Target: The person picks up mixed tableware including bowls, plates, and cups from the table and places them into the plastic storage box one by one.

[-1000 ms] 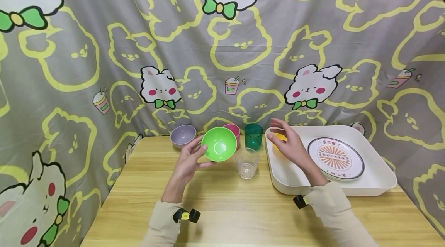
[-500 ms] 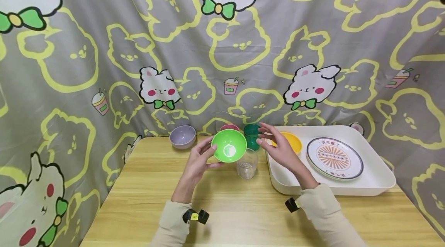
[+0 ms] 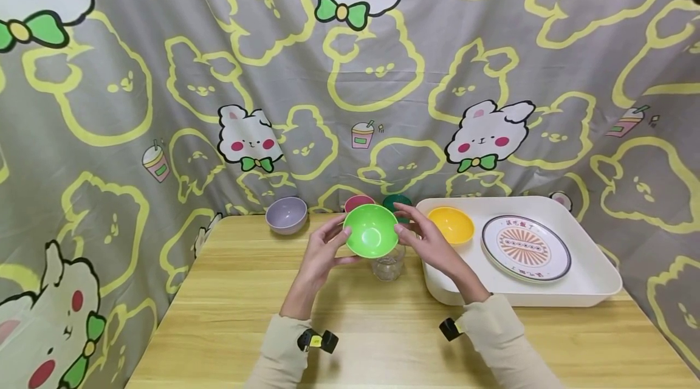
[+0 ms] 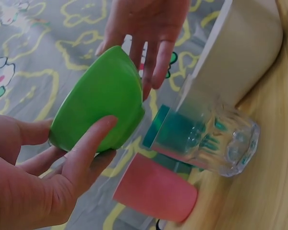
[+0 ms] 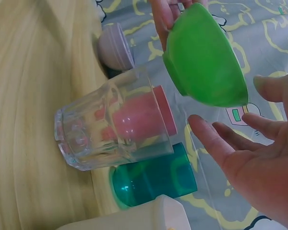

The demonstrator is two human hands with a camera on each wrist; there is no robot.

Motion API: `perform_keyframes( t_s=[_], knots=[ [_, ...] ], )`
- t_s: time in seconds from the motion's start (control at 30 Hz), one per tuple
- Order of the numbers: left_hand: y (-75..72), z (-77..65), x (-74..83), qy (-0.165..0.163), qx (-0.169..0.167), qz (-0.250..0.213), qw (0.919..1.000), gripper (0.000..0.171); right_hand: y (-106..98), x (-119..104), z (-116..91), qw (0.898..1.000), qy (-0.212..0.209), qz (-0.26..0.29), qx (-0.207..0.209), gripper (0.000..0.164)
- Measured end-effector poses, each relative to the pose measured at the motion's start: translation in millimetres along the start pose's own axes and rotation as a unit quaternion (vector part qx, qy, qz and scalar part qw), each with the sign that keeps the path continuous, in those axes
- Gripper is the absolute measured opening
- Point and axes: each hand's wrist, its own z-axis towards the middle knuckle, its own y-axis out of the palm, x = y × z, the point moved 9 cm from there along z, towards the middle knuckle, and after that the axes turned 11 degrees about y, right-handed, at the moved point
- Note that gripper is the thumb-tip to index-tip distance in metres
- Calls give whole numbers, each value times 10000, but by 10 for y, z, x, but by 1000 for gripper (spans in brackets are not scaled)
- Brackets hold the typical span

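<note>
A bright green bowl (image 3: 372, 231) is held up above the table, its inside facing the head camera. My left hand (image 3: 322, 250) grips it from the left, with the thumb at the rim and fingers under the outer wall, as the left wrist view shows. My right hand (image 3: 429, 243) is at the bowl's right side, thumb and fingers spread around the rim; in the right wrist view a small gap shows between that thumb and the bowl. A clear glass (image 5: 120, 124) stands behind and below the bowl, partly hidden by it in the head view.
Behind the bowl are a pink cup (image 4: 156, 189) and a green cup (image 5: 156, 175). A purple bowl (image 3: 287, 216) sits at the back left. On the right, a white tray (image 3: 593, 298) contains a yellow bowl (image 3: 451, 226) and a patterned plate (image 3: 526, 249).
The left hand has carried the green bowl to the right, in front of the cups. My right hand has come left from over the tray to the bowl's right side.
</note>
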Motion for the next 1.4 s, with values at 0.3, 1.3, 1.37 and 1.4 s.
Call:
perform_keyframes(
  t_s=[0.3, 1.3, 1.37, 1.4],
  knots=[
    [136, 21, 23, 51, -13, -27, 10000, 45, 23, -1, -15, 9997, 166, 109, -104, 50],
    [304, 94, 34, 236, -628, 155, 9976, 47, -246, -141, 91, 9973, 546, -499, 24, 40],
    [286, 105, 53, 307, -649, 315, 9969, 46, -313, -174, 105, 9965, 531, -618, 198, 38],
    [271, 112, 66, 359, -650, 437, 9963, 45, -354, -189, 111, 9959, 529, -671, 302, 37]
  ],
)
